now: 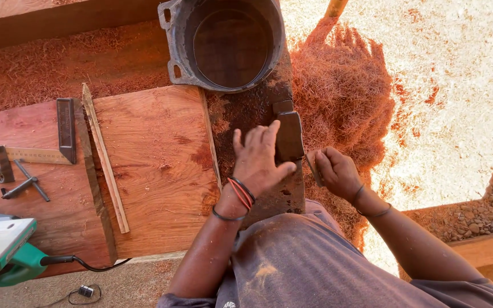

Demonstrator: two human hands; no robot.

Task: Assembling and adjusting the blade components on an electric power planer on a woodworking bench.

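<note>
Sharpening looks underway, not finished — a dark stone block (289, 136) at frame centre is steadied by the flat, open left hand (258, 162); a thin blade (314, 171) is pinched by the right hand (338, 173).

Dark flat stone (289, 136) — on bench edge.
</note>
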